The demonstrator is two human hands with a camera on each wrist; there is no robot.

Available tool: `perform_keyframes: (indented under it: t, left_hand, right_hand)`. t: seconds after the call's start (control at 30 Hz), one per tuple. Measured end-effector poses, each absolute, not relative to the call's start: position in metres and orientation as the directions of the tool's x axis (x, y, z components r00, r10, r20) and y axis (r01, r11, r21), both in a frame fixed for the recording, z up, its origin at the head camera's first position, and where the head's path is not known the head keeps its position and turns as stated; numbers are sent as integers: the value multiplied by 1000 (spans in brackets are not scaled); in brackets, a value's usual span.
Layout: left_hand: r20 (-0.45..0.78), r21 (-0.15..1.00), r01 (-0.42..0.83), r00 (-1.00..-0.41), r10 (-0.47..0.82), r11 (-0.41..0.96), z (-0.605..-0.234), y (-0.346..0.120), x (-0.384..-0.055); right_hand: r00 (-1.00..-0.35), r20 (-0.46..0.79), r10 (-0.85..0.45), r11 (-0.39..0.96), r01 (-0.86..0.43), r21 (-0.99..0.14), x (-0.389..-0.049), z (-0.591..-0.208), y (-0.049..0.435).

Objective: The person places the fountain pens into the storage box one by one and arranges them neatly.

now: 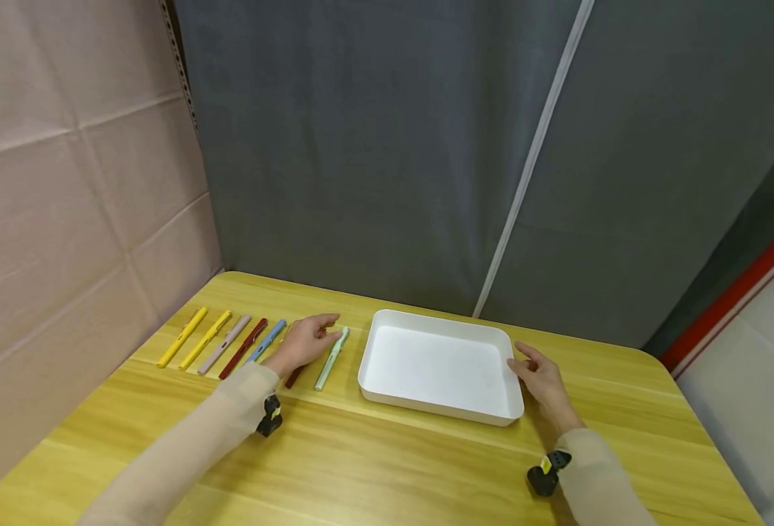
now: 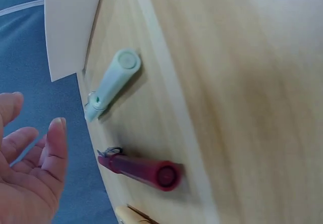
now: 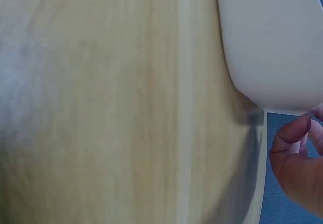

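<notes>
In the head view my left hand [image 1: 302,342] hovers over the right part of a row of pens, its fingers loosely bent and nothing in them. Closest to it are a mint green pen [image 1: 332,359] and a dark red pen [image 2: 141,169], which the hand partly covers in the head view. The left wrist view also catches the end of a tan pen-like thing [image 2: 132,216]. A shallow white tray [image 1: 441,413] lies to the right of the pens. At its right rim is my right hand [image 1: 543,376], the thumb touching the rim and the fingers loosely bent.
Further left lie two yellow pens [image 1: 183,337], a lilac pen [image 1: 225,345], another dark red pen [image 1: 243,349] and a blue pen [image 1: 267,340]. All rest on a wooden table [image 1: 360,467]. A grey curtain [image 1: 373,146] hangs behind it, a pale sheet [image 1: 84,183] at left.
</notes>
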State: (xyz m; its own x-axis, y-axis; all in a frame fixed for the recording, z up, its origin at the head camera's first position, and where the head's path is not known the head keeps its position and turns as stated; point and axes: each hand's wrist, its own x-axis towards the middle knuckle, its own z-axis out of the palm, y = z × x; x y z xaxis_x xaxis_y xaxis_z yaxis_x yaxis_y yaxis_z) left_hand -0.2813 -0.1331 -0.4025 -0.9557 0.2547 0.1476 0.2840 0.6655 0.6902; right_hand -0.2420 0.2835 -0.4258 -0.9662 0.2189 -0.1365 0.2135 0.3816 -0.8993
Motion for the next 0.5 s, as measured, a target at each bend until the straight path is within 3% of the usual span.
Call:
perform_keyframes:
  t: [0.5]
  left_hand:
    - [16,715,151,-980,200,683,-415,-137,-279]
  right_hand:
    - [-967,-127,221,368,203,-907,-242,-430,282]
